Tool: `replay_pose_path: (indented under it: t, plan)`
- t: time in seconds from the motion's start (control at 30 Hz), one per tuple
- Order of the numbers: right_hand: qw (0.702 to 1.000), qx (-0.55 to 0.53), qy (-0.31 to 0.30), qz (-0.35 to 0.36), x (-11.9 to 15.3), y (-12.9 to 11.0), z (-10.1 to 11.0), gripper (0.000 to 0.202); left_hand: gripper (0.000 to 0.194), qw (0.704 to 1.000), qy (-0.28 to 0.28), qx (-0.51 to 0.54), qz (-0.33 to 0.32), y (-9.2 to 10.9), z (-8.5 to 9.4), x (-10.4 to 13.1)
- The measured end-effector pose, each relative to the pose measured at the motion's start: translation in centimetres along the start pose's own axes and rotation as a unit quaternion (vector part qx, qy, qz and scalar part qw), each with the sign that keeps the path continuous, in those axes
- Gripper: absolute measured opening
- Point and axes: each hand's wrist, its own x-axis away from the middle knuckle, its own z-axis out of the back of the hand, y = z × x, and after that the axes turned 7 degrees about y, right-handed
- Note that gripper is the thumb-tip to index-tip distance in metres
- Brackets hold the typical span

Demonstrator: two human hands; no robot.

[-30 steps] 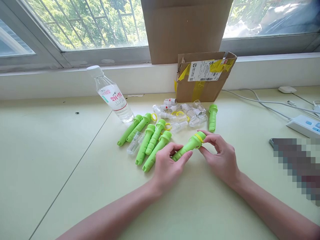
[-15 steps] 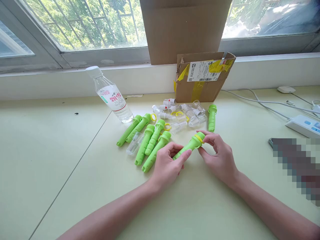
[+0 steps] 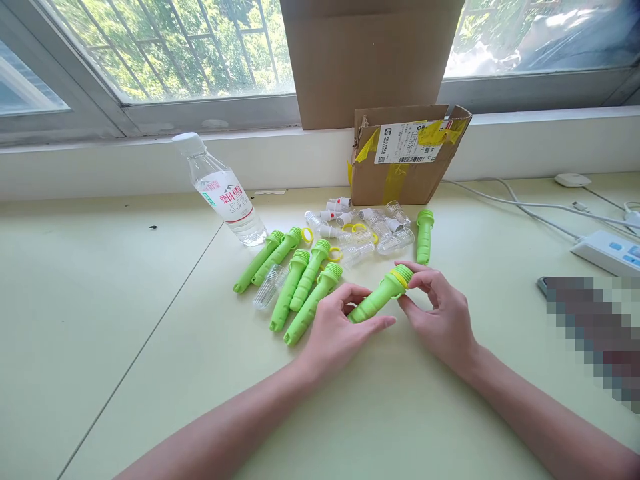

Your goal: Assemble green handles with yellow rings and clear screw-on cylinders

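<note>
A green tube (image 3: 375, 303) with a yellow ring (image 3: 399, 278) around its threaded neck lies tilted between my hands. My left hand (image 3: 343, 327) is around its lower end, with the thumb lifted off and stretched out to the right. The fingers and thumb of my right hand (image 3: 440, 310) pinch the threaded end by the ring. Several other green tubes (image 3: 290, 290) lie left of my left hand, and one more green tube (image 3: 424, 237) stands apart behind my right hand. A clear ribbed cap (image 3: 271, 287) rests among the left tubes.
Clear caps (image 3: 357, 253), white inserts (image 3: 330, 231) and yellow rings (image 3: 307, 235) are heaped before a cardboard box (image 3: 405, 160). A water bottle (image 3: 230, 200) is at the back left. Cables, a power strip (image 3: 607, 250) and a partly blurred dark object (image 3: 590, 320) are at the right.
My left thumb has come off the green tube and straightened to the right. The tube and my right hand have shifted very slightly to the right.
</note>
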Motion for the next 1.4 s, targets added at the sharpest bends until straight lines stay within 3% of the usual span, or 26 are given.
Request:
replay_pose_path:
  t: [0.23, 0.7, 1.1, 1.4]
  plan:
    - [1.0, 0.005, 0.009, 0.009, 0.01, -0.29, -0.09, 0.023, 0.022, 1.0, 0.008, 0.003, -0.023, -0.07, -0.21, 0.19]
    - [1.0, 0.003, 0.006, 0.021, -0.05, -0.18, 0.02, 0.025, 0.028, 0.999, -0.051, 0.008, 0.004, 0.21, -0.06, 0.37]
    - [1.0, 0.0, 0.003, 0.014, -0.05, -0.15, 0.0, 0.022, 0.032, 0.996, -0.063, -0.057, -0.04, 0.37, 0.22, 0.18]
    - [1.0, -0.018, 0.001, 0.01, -0.06, -0.15, 0.14, 0.023, 0.039, 0.996, -0.085, -0.031, -0.021, 0.28, 0.32, 0.14]
